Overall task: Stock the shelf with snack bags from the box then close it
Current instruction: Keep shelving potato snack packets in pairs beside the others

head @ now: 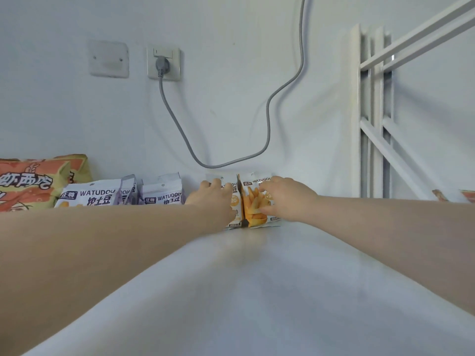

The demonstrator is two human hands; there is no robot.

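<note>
On shelf [257, 291], left hand [214, 199] grips left fries bag [236, 201], right hand [286, 199] right fries bag [253, 205], purple bags [162, 195] alongside

Before me, the smooth white shelf [257, 291] carries two upright orange-and-white fries bags [253, 205] side by side, purple-and-white foil bags [97, 197] to their left, and big orange-yellow bags [25, 186] beyond.
</note>
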